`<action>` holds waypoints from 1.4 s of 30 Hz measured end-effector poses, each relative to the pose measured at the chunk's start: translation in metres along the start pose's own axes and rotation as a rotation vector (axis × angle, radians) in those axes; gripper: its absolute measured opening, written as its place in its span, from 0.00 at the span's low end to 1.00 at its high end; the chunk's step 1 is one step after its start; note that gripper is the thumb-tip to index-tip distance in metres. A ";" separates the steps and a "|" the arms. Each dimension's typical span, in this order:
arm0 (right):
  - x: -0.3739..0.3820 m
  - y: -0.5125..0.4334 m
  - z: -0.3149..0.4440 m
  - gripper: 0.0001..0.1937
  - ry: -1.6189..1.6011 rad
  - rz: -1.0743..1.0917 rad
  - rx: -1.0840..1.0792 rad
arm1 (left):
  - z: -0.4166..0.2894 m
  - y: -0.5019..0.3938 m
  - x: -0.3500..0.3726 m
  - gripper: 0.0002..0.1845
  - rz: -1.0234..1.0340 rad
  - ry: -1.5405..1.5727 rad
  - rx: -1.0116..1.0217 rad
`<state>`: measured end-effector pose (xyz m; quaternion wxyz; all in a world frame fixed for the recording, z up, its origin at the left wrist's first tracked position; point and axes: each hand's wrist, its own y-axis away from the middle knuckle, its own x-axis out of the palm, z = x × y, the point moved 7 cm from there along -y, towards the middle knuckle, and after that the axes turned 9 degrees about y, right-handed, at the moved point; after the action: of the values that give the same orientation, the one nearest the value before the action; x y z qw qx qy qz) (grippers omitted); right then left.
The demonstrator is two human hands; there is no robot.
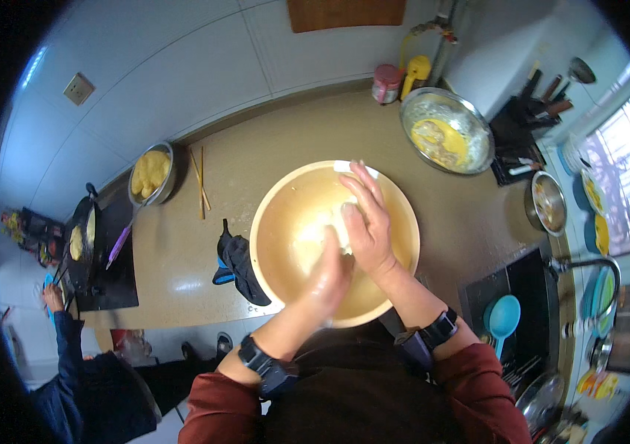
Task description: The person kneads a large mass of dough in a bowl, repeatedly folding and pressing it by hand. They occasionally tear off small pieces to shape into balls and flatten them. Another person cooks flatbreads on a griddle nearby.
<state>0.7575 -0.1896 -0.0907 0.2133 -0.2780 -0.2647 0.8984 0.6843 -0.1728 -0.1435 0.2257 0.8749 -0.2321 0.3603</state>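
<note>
In front of me on the countertop stands a large cream-coloured basin [270, 208], with some pale residue on its inner wall. Both of my hands are over it. A whitish lump that looks like dough [341, 228] shows between them, mostly covered by the fingers. My right hand [369, 230] is cupped along the lump's right side, fingers pointing up and slightly spread. On the opposite side, my left hand [330, 272] is blurred by motion and its fingers are hard to make out. The basin's near rim passes under my left wrist.
Left of the basin lie a dark cloth [240, 263] and chopsticks [201, 183]. Beyond are a metal bowl of yellow dough [151, 172] and a pan [84, 238], tended by another person's hand [54, 298]. A metal bowl with yellow liquid [448, 133] and a sink [525, 283] are right.
</note>
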 end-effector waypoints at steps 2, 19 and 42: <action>-0.004 0.020 0.039 0.28 0.006 -0.027 -0.204 | -0.011 0.022 0.005 0.36 0.188 0.499 -0.208; -0.091 0.083 0.096 0.35 0.440 0.167 -0.202 | 0.038 0.095 0.083 0.35 0.342 0.675 -0.275; -0.360 0.565 -0.371 0.17 0.771 0.318 1.530 | 0.314 0.029 0.130 0.28 0.004 0.357 -0.698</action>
<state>1.1228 -0.6822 -0.5495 0.2880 -0.3767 0.5442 0.6921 0.9153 -0.4041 -0.2421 0.5459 0.6688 -0.2993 0.4065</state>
